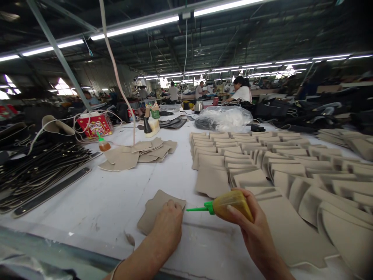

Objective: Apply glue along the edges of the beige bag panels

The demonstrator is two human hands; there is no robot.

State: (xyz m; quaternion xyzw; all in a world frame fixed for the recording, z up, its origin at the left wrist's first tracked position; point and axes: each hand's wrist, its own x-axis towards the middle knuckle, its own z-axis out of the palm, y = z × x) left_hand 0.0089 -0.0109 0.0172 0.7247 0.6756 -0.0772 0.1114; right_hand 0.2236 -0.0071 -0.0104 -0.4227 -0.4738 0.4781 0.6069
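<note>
My right hand (253, 221) is wrapped round a squeeze bottle (231, 205) of yellowish glue-like liquid, tipped on its side. Its thin green nozzle (201, 209) points left, with the tip close to the right corner of a flat beige leather-like piece (153, 210). On that piece rests my left hand (170, 219), its fingers bunched together at the right edge; the fingertips are partly hidden. Right of the bottle, many similar beige pieces (253, 155) lie in overlapping rows. Further back on the left is a loose pile of beige pieces (122, 157).
A second green-capped bottle (103, 143) stands by a red box (96, 124) wound with cables. Black strips (43, 171) are heaped at the left. A hanging cord (116, 74) reaches down to the white table (96, 202). Behind are a plastic bag (224, 118) and people working.
</note>
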